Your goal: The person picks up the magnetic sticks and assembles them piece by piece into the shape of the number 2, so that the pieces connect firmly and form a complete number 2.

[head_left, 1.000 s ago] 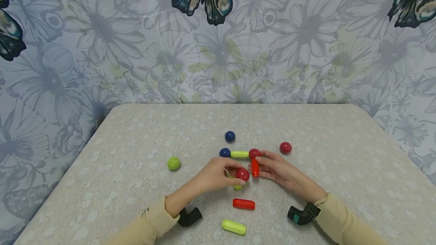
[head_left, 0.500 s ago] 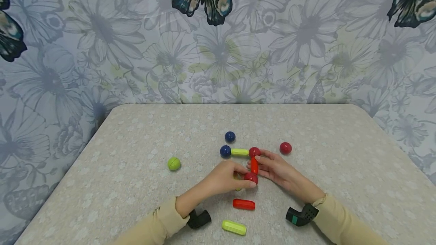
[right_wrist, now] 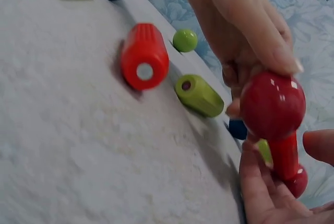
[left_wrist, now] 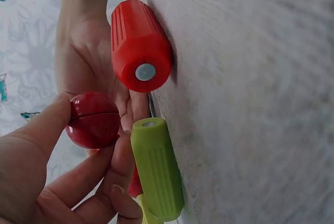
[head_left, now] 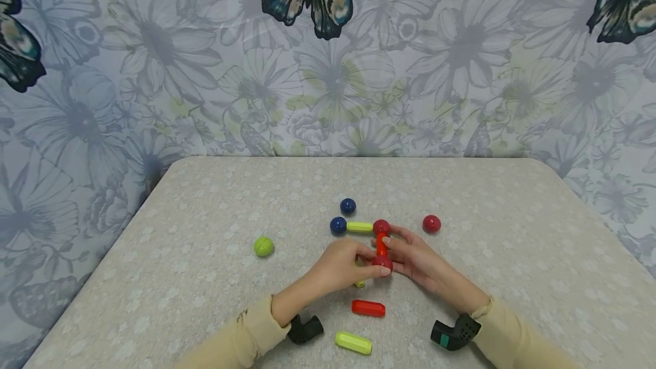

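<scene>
In the head view my left hand pinches a dark red ball between thumb and fingers. This ball is at the near end of a red stick, and in the right wrist view the two look to be touching. My right hand holds the red stick, thumb on one side and fingers beneath. At the stick's far end is another red ball, joined to a yellow-green stick that ends in a blue ball. Beneath my left hand lies a partly hidden yellow-green stick.
Nearer the front edge lie a loose red stick and a yellow-green stick. Loose balls are spread around: green at left, blue behind the joined pieces, red at right. A patterned cloth covers the table.
My left hand has moved right with its red ball, bringing it to the near end of the red stick. The joined pieces have shifted slightly away from me; my right hand has barely moved.
</scene>
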`<action>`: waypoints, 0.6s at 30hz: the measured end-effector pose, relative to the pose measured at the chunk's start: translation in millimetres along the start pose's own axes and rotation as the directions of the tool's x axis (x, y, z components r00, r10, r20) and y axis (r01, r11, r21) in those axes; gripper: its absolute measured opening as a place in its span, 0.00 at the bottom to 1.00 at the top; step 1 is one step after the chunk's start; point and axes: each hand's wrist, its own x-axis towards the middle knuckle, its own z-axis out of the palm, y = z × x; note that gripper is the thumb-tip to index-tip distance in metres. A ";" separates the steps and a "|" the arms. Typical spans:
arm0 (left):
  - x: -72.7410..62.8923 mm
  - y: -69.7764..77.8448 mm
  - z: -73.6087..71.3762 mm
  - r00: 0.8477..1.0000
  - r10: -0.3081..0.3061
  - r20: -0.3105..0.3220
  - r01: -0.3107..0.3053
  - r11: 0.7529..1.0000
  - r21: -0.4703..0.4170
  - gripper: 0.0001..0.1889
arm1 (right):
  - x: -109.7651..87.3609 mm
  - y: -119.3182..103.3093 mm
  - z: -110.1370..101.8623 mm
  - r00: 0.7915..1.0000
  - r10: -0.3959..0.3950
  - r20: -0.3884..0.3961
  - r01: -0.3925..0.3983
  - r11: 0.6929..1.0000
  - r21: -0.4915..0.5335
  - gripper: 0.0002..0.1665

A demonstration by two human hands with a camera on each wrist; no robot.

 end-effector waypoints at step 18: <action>-15.4 -26.3 -34.4 0.967 0.172 0.188 -0.240 0.862 0.446 0.12 | -1.4 0.0 -3.1 1.000 -0.003 -0.015 0.004 0.998 0.064 0.37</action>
